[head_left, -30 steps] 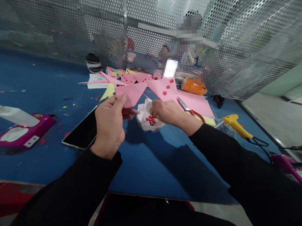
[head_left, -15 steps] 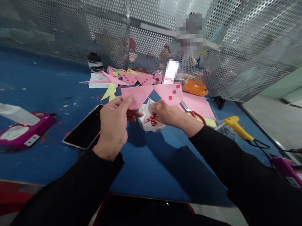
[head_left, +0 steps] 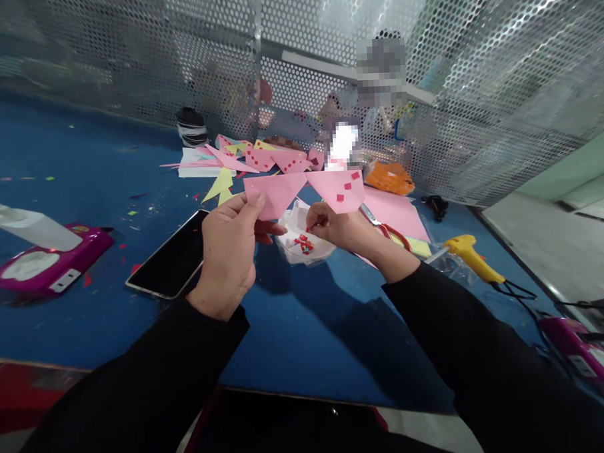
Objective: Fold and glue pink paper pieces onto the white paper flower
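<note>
My left hand [head_left: 230, 253] pinches the left side of a pink paper cutout [head_left: 278, 191], which is shaped like a bow and held up over the table. Several small red squares are on its right wing; the left wing is plain. My right hand [head_left: 339, 226] is beneath that right wing, thumb and finger pinched on a tiny red paper piece [head_left: 308, 229]. Just below its fingertips sits a white bowl lined with crumpled white material [head_left: 294, 253], holding a small heap of red paper bits [head_left: 303, 244].
A phone [head_left: 170, 259] and a purple power strip [head_left: 48, 264] lie left. Pink and yellow cutouts [head_left: 261, 158] lie behind. At right are scissors [head_left: 395, 236], pink sheets [head_left: 399, 212], an orange packet [head_left: 390, 177] and a yellow glue gun [head_left: 476, 255]. A perforated metal screen [head_left: 214, 57] stands behind.
My right hand has drawn back slightly to the right from the bowl, and a tiny red piece now shows at its fingertips. My left hand and the pink cutout have barely moved.
</note>
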`<state>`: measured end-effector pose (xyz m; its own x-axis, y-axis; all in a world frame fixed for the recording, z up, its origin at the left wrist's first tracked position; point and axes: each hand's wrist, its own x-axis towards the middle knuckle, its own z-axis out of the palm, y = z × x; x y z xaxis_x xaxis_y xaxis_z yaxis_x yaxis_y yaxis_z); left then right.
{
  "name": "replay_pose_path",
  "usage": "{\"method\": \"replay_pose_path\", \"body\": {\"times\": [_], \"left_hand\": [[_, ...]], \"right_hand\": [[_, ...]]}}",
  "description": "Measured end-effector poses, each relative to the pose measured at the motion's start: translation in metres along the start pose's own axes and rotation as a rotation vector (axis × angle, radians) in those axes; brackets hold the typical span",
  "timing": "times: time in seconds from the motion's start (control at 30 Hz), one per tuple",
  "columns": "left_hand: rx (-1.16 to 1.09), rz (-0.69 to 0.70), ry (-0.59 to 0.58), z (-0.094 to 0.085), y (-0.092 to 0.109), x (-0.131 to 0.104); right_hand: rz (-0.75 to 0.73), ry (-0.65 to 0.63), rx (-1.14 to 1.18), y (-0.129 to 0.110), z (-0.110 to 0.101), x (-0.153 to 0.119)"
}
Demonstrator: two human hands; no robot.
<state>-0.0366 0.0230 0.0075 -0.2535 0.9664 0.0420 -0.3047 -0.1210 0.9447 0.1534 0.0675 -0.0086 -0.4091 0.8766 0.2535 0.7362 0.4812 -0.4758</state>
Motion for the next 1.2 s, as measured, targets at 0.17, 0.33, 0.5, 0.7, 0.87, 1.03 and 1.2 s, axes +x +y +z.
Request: {"method": "replay_pose_path", "body": {"times": [0.17, 0.33, 0.5, 0.7, 0.87, 1.03, 1.2], "left_hand": [[0.001, 0.001, 0.011, 0.0, -0.001, 0.001], [-0.009, 0.027, 0.034, -0.001, -0.003, 0.005], [0.001, 0.043, 0.057, -0.001, -0.003, 0.006], [0.265, 0.048, -0.225, 0.004, -0.004, -0.01], [0.49, -0.019, -0.563, 0.003, -0.009, -0.024], [0.512, -0.107, -0.615, 0.001, -0.012, -0.022], [0.513, -0.095, -0.615, 0.003, -0.011, -0.021]], "right_hand": [[0.113, 0.061, 0.268, -0.009, -0.008, -0.009], [0.203, 0.076, 0.426, -0.018, -0.019, -0.031], [0.22, 0.204, 0.434, -0.021, -0.03, -0.068], [0.237, 0.315, 0.571, -0.044, -0.049, -0.106], [0.198, 0.317, 0.59, -0.062, -0.061, -0.098], [0.26, 0.223, 0.686, -0.047, -0.052, -0.076], [0.319, 0.123, 0.756, -0.036, -0.037, -0.073]]}}
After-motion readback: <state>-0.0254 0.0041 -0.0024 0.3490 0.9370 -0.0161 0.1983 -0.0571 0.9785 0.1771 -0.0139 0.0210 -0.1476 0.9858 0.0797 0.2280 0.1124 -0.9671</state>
